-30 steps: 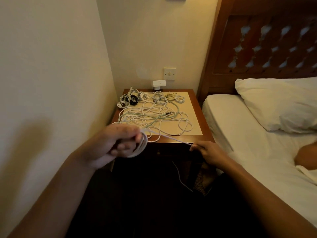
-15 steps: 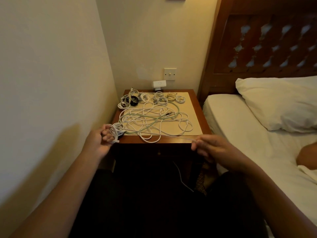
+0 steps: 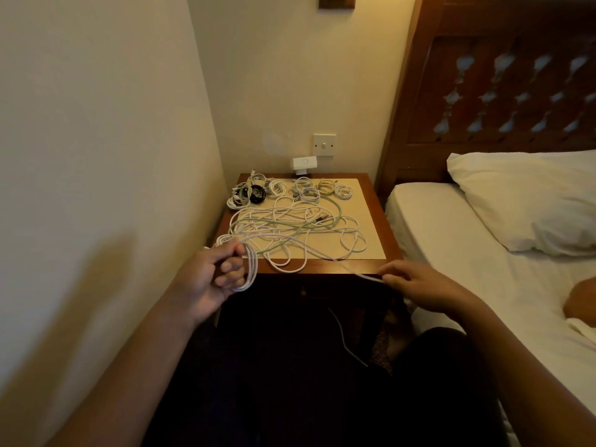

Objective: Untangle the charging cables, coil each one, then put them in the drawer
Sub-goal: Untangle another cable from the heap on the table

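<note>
Head camera: the left hand [image 3: 213, 275] has its fingers curled through a coil of white cable [image 3: 251, 269], with several loops hanging over them, at the front left corner of the nightstand [image 3: 371, 201]. From the coil a strand runs along the front edge to the right hand [image 3: 416, 285], whose thumb and fingertips pinch it near the front right corner (the stretch between is blurred). A loose white end [image 3: 345, 340] hangs lower down, against the nightstand's dark front.

Behind the hands a tangle of white and pale green cables [image 3: 296, 233] sprawls over the tabletop's light inlay, one loop lapping the front edge. Along the back lie small coils [image 3: 303, 190], mostly white, and a black coil [image 3: 258, 193] at the left.

On the wall behind sit a white adapter [image 3: 304, 163] and a wall switch [image 3: 324, 144]; the adapter's round marking is too small to read. A cream side wall [image 3: 96, 156] closes in on the left. A bed [image 3: 451, 237] with a pillow [image 3: 532, 201] and a carved headboard [image 3: 500, 75] lies to the right.
</note>
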The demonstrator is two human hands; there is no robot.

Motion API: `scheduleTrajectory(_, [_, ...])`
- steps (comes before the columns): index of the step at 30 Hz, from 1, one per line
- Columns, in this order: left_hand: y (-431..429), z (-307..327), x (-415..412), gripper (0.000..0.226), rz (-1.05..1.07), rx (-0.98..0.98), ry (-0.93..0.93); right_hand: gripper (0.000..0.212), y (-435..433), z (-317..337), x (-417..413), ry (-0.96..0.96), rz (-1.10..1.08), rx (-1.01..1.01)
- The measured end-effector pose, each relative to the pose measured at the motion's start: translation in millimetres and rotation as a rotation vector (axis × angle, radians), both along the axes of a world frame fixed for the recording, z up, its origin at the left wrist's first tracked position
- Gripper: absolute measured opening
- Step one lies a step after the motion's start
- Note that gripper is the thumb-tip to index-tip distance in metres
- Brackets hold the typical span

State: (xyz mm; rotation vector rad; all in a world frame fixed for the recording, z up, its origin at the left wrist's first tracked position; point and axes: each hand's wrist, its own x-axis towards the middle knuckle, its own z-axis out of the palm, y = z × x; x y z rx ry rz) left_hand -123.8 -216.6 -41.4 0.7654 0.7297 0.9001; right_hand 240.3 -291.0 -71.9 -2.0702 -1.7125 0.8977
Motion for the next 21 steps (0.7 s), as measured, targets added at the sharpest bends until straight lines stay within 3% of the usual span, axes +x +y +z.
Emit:
scheduleTrajectory(2, [-8, 9, 11, 0.018, -0.088, 0.022, 0.049, 0.052, -2, 1, -15, -0.161, 0.068, -0.035])
scheduleTrajectory(4, [-15, 13, 23, 0.021, -0.180, 0.034, 0.063, 0.073, -4, 11, -40, -0.101, 0.092, 0.053])
scheduleTrajectory(6, [-21, 16, 36, 0.024, -0.268, 0.047, 0.078, 0.079, -5, 22, -70, -0.025, 0.175, 0.203])
scheduleTrajectory(9, [-28, 20, 53, 0.026, -0.326, 0.094, 0.088, 0.047, 2, 22, -107, 0.167, 0.315, 0.364])
scheduleTrajectory(11, [-29, 25, 58, 0.027, -0.298, 0.118, 0.031, 0.021, 8, 13, -121, 0.269, 0.266, 0.419])
scheduleTrajectory(15, [-20, 33, 51, 0.029, -0.071, 0.114, -0.150, 0.027, 10, -8, -127, 0.428, 0.099, 0.319])
scheduleTrajectory(18, [-5, 37, 38, 0.029, 0.108, 0.163, -0.255, 0.025, -4, -17, -129, 0.217, 0.135, 0.239])
scheduleTrajectory(21, [2, 26, 44, 0.027, 0.209, 0.297, -0.084, 0.021, -17, -8, -141, 0.092, 0.278, 0.114])
